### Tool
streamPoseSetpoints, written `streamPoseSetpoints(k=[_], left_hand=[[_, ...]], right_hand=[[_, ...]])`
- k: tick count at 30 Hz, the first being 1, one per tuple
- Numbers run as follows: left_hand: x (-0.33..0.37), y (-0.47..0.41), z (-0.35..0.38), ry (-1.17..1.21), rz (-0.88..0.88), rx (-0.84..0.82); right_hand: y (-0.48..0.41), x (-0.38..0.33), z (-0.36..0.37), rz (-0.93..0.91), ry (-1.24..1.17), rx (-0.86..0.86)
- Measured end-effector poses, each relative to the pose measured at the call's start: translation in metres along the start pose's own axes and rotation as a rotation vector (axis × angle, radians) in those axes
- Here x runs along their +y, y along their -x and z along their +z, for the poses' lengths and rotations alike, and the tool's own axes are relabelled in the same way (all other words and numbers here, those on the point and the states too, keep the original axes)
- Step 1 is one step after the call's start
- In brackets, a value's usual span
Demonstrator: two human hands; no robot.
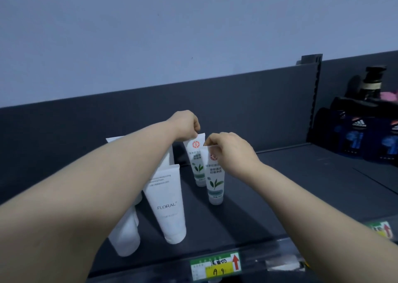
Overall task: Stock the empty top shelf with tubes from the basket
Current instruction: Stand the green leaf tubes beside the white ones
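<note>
Both hands over shelf [280, 186]: left hand [186, 124] pinches rear tube [197, 164], right hand [230, 150] pinches front tube [215, 182].

Shelf [301, 186] lies open right of the tubes [170, 203] — dark boxes [355, 140] block far end.

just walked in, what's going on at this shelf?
A person is stocking the shelf with tubes. The left grip pinches the top seam of the rear green-leaf tube, and the right grip pinches the top of the front green-leaf tube. Both appear to stand cap-down on the shelf. White FLORAL tubes stand to their left, partly hidden by the forearm. The basket is out of view.
</note>
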State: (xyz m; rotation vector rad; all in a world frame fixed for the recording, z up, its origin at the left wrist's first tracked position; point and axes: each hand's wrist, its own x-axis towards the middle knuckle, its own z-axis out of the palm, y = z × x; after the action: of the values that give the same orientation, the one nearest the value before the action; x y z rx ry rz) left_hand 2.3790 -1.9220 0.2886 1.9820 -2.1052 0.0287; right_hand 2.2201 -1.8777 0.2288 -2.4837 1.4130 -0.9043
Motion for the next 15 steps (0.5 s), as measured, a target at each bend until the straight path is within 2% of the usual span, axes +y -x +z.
streamPoseSetpoints(k=[15], left_hand=[[-0.004,0.033,-0.025,0.008,-0.12,0.179]], right_hand=[[-0.004,-0.01,0.008,-0.024,0.034,-0.029]])
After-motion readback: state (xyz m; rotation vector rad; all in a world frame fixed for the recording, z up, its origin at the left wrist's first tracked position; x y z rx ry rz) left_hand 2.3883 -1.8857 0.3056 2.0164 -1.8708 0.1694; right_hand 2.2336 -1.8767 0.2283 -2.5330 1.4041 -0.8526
